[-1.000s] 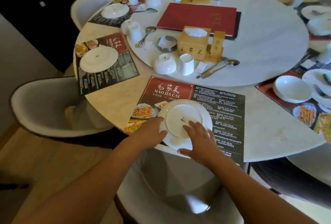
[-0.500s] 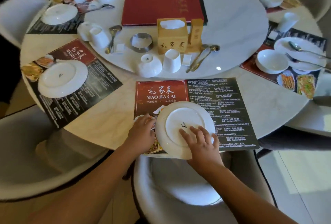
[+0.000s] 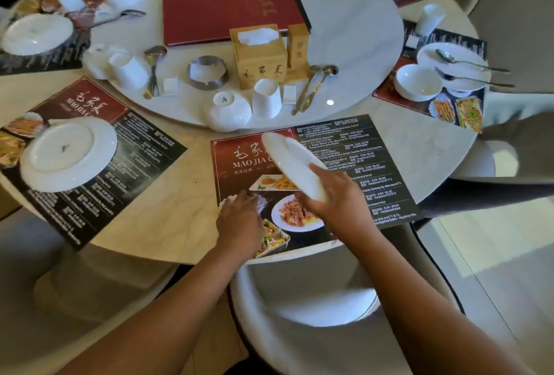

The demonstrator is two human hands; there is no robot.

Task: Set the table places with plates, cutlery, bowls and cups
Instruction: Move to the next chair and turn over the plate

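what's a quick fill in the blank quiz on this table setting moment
1. The right hand grips a tilted white ____.
2. The left hand rests on the placemat, holding ____.
3. On the turntable, the bowl beside the cup sits upside ____.
4. The menu book behind the tissue box is ____.
Missing: plate; nothing; down; red.
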